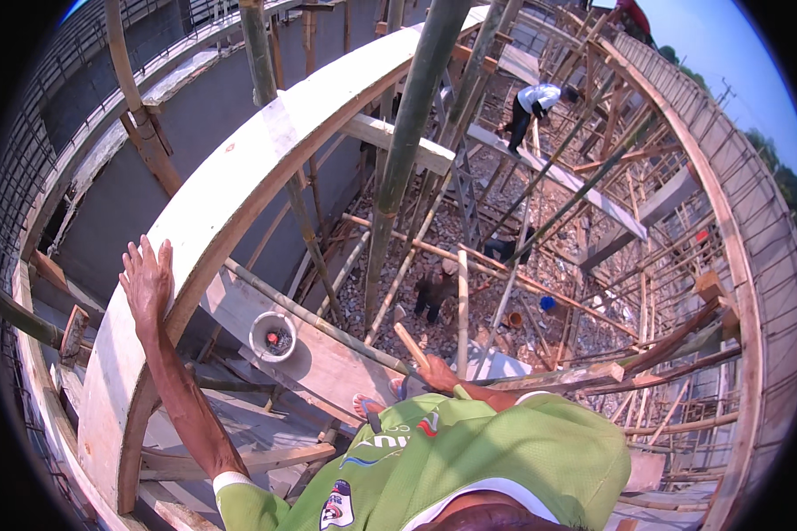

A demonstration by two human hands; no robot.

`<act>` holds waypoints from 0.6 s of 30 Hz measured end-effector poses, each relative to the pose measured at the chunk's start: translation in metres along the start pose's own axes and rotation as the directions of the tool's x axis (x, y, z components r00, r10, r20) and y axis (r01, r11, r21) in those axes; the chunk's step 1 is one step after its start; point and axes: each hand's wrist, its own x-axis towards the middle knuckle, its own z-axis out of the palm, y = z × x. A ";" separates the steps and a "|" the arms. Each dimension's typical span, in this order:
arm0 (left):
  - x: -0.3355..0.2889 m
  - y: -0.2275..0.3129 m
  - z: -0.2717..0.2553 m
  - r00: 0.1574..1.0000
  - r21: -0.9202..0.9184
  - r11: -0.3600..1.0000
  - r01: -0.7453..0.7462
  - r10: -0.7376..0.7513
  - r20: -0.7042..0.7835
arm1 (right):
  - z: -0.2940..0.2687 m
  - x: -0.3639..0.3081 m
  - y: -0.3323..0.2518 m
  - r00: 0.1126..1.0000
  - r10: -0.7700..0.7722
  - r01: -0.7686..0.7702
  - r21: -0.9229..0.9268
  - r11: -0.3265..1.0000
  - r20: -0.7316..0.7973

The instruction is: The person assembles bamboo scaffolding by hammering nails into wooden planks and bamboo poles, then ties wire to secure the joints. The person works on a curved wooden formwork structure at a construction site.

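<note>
The right hand [437, 373] hides part of the wooden handle [410, 342] — the top edge crops a red-clad person [631, 15].

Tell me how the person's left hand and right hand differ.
Pose: the left hand is open with fingers extended, while the right hand is closed in a grip.
Contact: the left hand rests against the pale curved board, whereas the right hand holds a wooden handle.
Place: the left hand is out to the person's left; the right hand is just beyond the green shirt.
Shared: both are bare.

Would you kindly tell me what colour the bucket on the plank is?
Whitish: the bucket shows in the head view.
</note>
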 end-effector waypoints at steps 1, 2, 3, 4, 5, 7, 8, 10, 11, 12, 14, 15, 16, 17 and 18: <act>-0.001 -0.006 0.000 1.000 0.001 1.000 -0.009 0.009 -0.002 | -0.009 -0.001 -0.019 1.000 -0.021 0.021 0.019 1.000 0.009; -0.004 -0.006 -0.005 1.000 -0.015 1.000 -0.011 0.011 -0.005 | -0.014 -0.003 -0.034 0.999 -0.039 0.039 0.019 0.999 0.011; -0.008 -0.003 -0.007 1.000 -0.030 0.999 -0.014 0.014 0.004 | -0.017 -0.004 -0.040 0.999 -0.049 0.048 0.017 0.999 0.019; -0.008 0.001 -0.008 1.000 -0.044 0.999 -0.016 0.016 0.013 | -0.019 -0.004 -0.038 0.999 -0.046 0.046 0.010 0.999 0.019; -0.009 0.001 -0.010 1.000 -0.037 0.999 -0.021 0.021 0.016 | -0.016 -0.005 -0.038 0.998 -0.053 0.053 0.007 0.999 0.031; -0.011 0.003 -0.011 0.999 -0.025 0.999 -0.027 0.028 0.023 | -0.012 -0.011 -0.033 0.997 -0.033 0.034 -0.011 0.999 0.069; -0.013 0.004 -0.012 0.999 -0.027 0.999 -0.036 0.037 0.025 | -0.012 -0.016 -0.028 0.995 -0.009 0.011 -0.025 1.000 0.097; -0.017 0.003 -0.014 0.998 -0.028 0.998 -0.050 0.050 0.023 | -0.004 -0.023 -0.009 0.990 0.050 -0.043 -0.053 0.998 0.131; -0.016 0.006 -0.012 0.998 -0.025 0.998 -0.063 0.064 0.029 | 0.006 -0.028 0.017 0.982 0.089 -0.076 -0.080 0.994 0.168; -0.015 0.005 -0.011 0.997 -0.018 0.998 -0.067 0.068 0.031 | 0.018 -0.024 0.045 0.971 0.119 -0.098 -0.106 0.990 0.209; -0.013 0.003 -0.009 0.997 0.021 0.997 -0.069 0.068 0.043 | 0.036 -0.021 0.085 0.943 0.176 -0.135 -0.160 0.978 0.282; -0.011 0.002 -0.008 0.996 0.022 0.997 -0.072 0.071 0.045 | 0.036 -0.022 0.092 0.931 0.197 -0.145 -0.183 0.972 0.308; -0.009 0.003 -0.007 0.996 0.021 0.997 -0.078 0.077 0.049 | 0.036 -0.026 0.099 0.922 0.218 -0.158 -0.204 0.966 0.319; -0.009 0.002 -0.006 0.995 0.028 0.996 -0.087 0.085 0.055 | 0.029 -0.030 0.100 0.921 0.232 -0.163 -0.231 0.959 0.312; -0.008 -0.004 -0.002 0.994 0.031 0.995 -0.100 0.098 0.048 | 0.040 -0.039 0.106 0.913 0.245 -0.173 -0.234 0.957 0.326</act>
